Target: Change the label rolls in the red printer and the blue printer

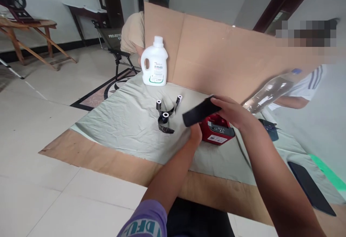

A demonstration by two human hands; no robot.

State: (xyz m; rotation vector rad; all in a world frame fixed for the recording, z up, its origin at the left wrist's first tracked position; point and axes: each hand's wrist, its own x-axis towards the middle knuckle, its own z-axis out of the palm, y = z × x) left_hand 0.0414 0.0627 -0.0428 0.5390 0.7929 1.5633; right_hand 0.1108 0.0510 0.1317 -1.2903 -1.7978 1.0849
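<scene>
My right hand [229, 110] is closed on one end of a black oblong block [198, 113] and holds it up at a tilt, above the cloth. My left hand [196, 133] is just below the block, beside a red machine [216, 134] with a dark control panel and a white label. The fingers of that hand are hidden behind the block and the machine, so whether they grip anything does not show. To the left stand three small rolls of black film: one roll [158, 104], another roll [179, 99] and a nearer roll [165, 116] with its strip loose.
A white jug [155, 64] stands before an upright cardboard sheet [205, 49]. A clear plastic bottle [270, 89] leans at the right. A black tablet-like slab [310, 188] lies at the right edge. Two people sit behind the cardboard.
</scene>
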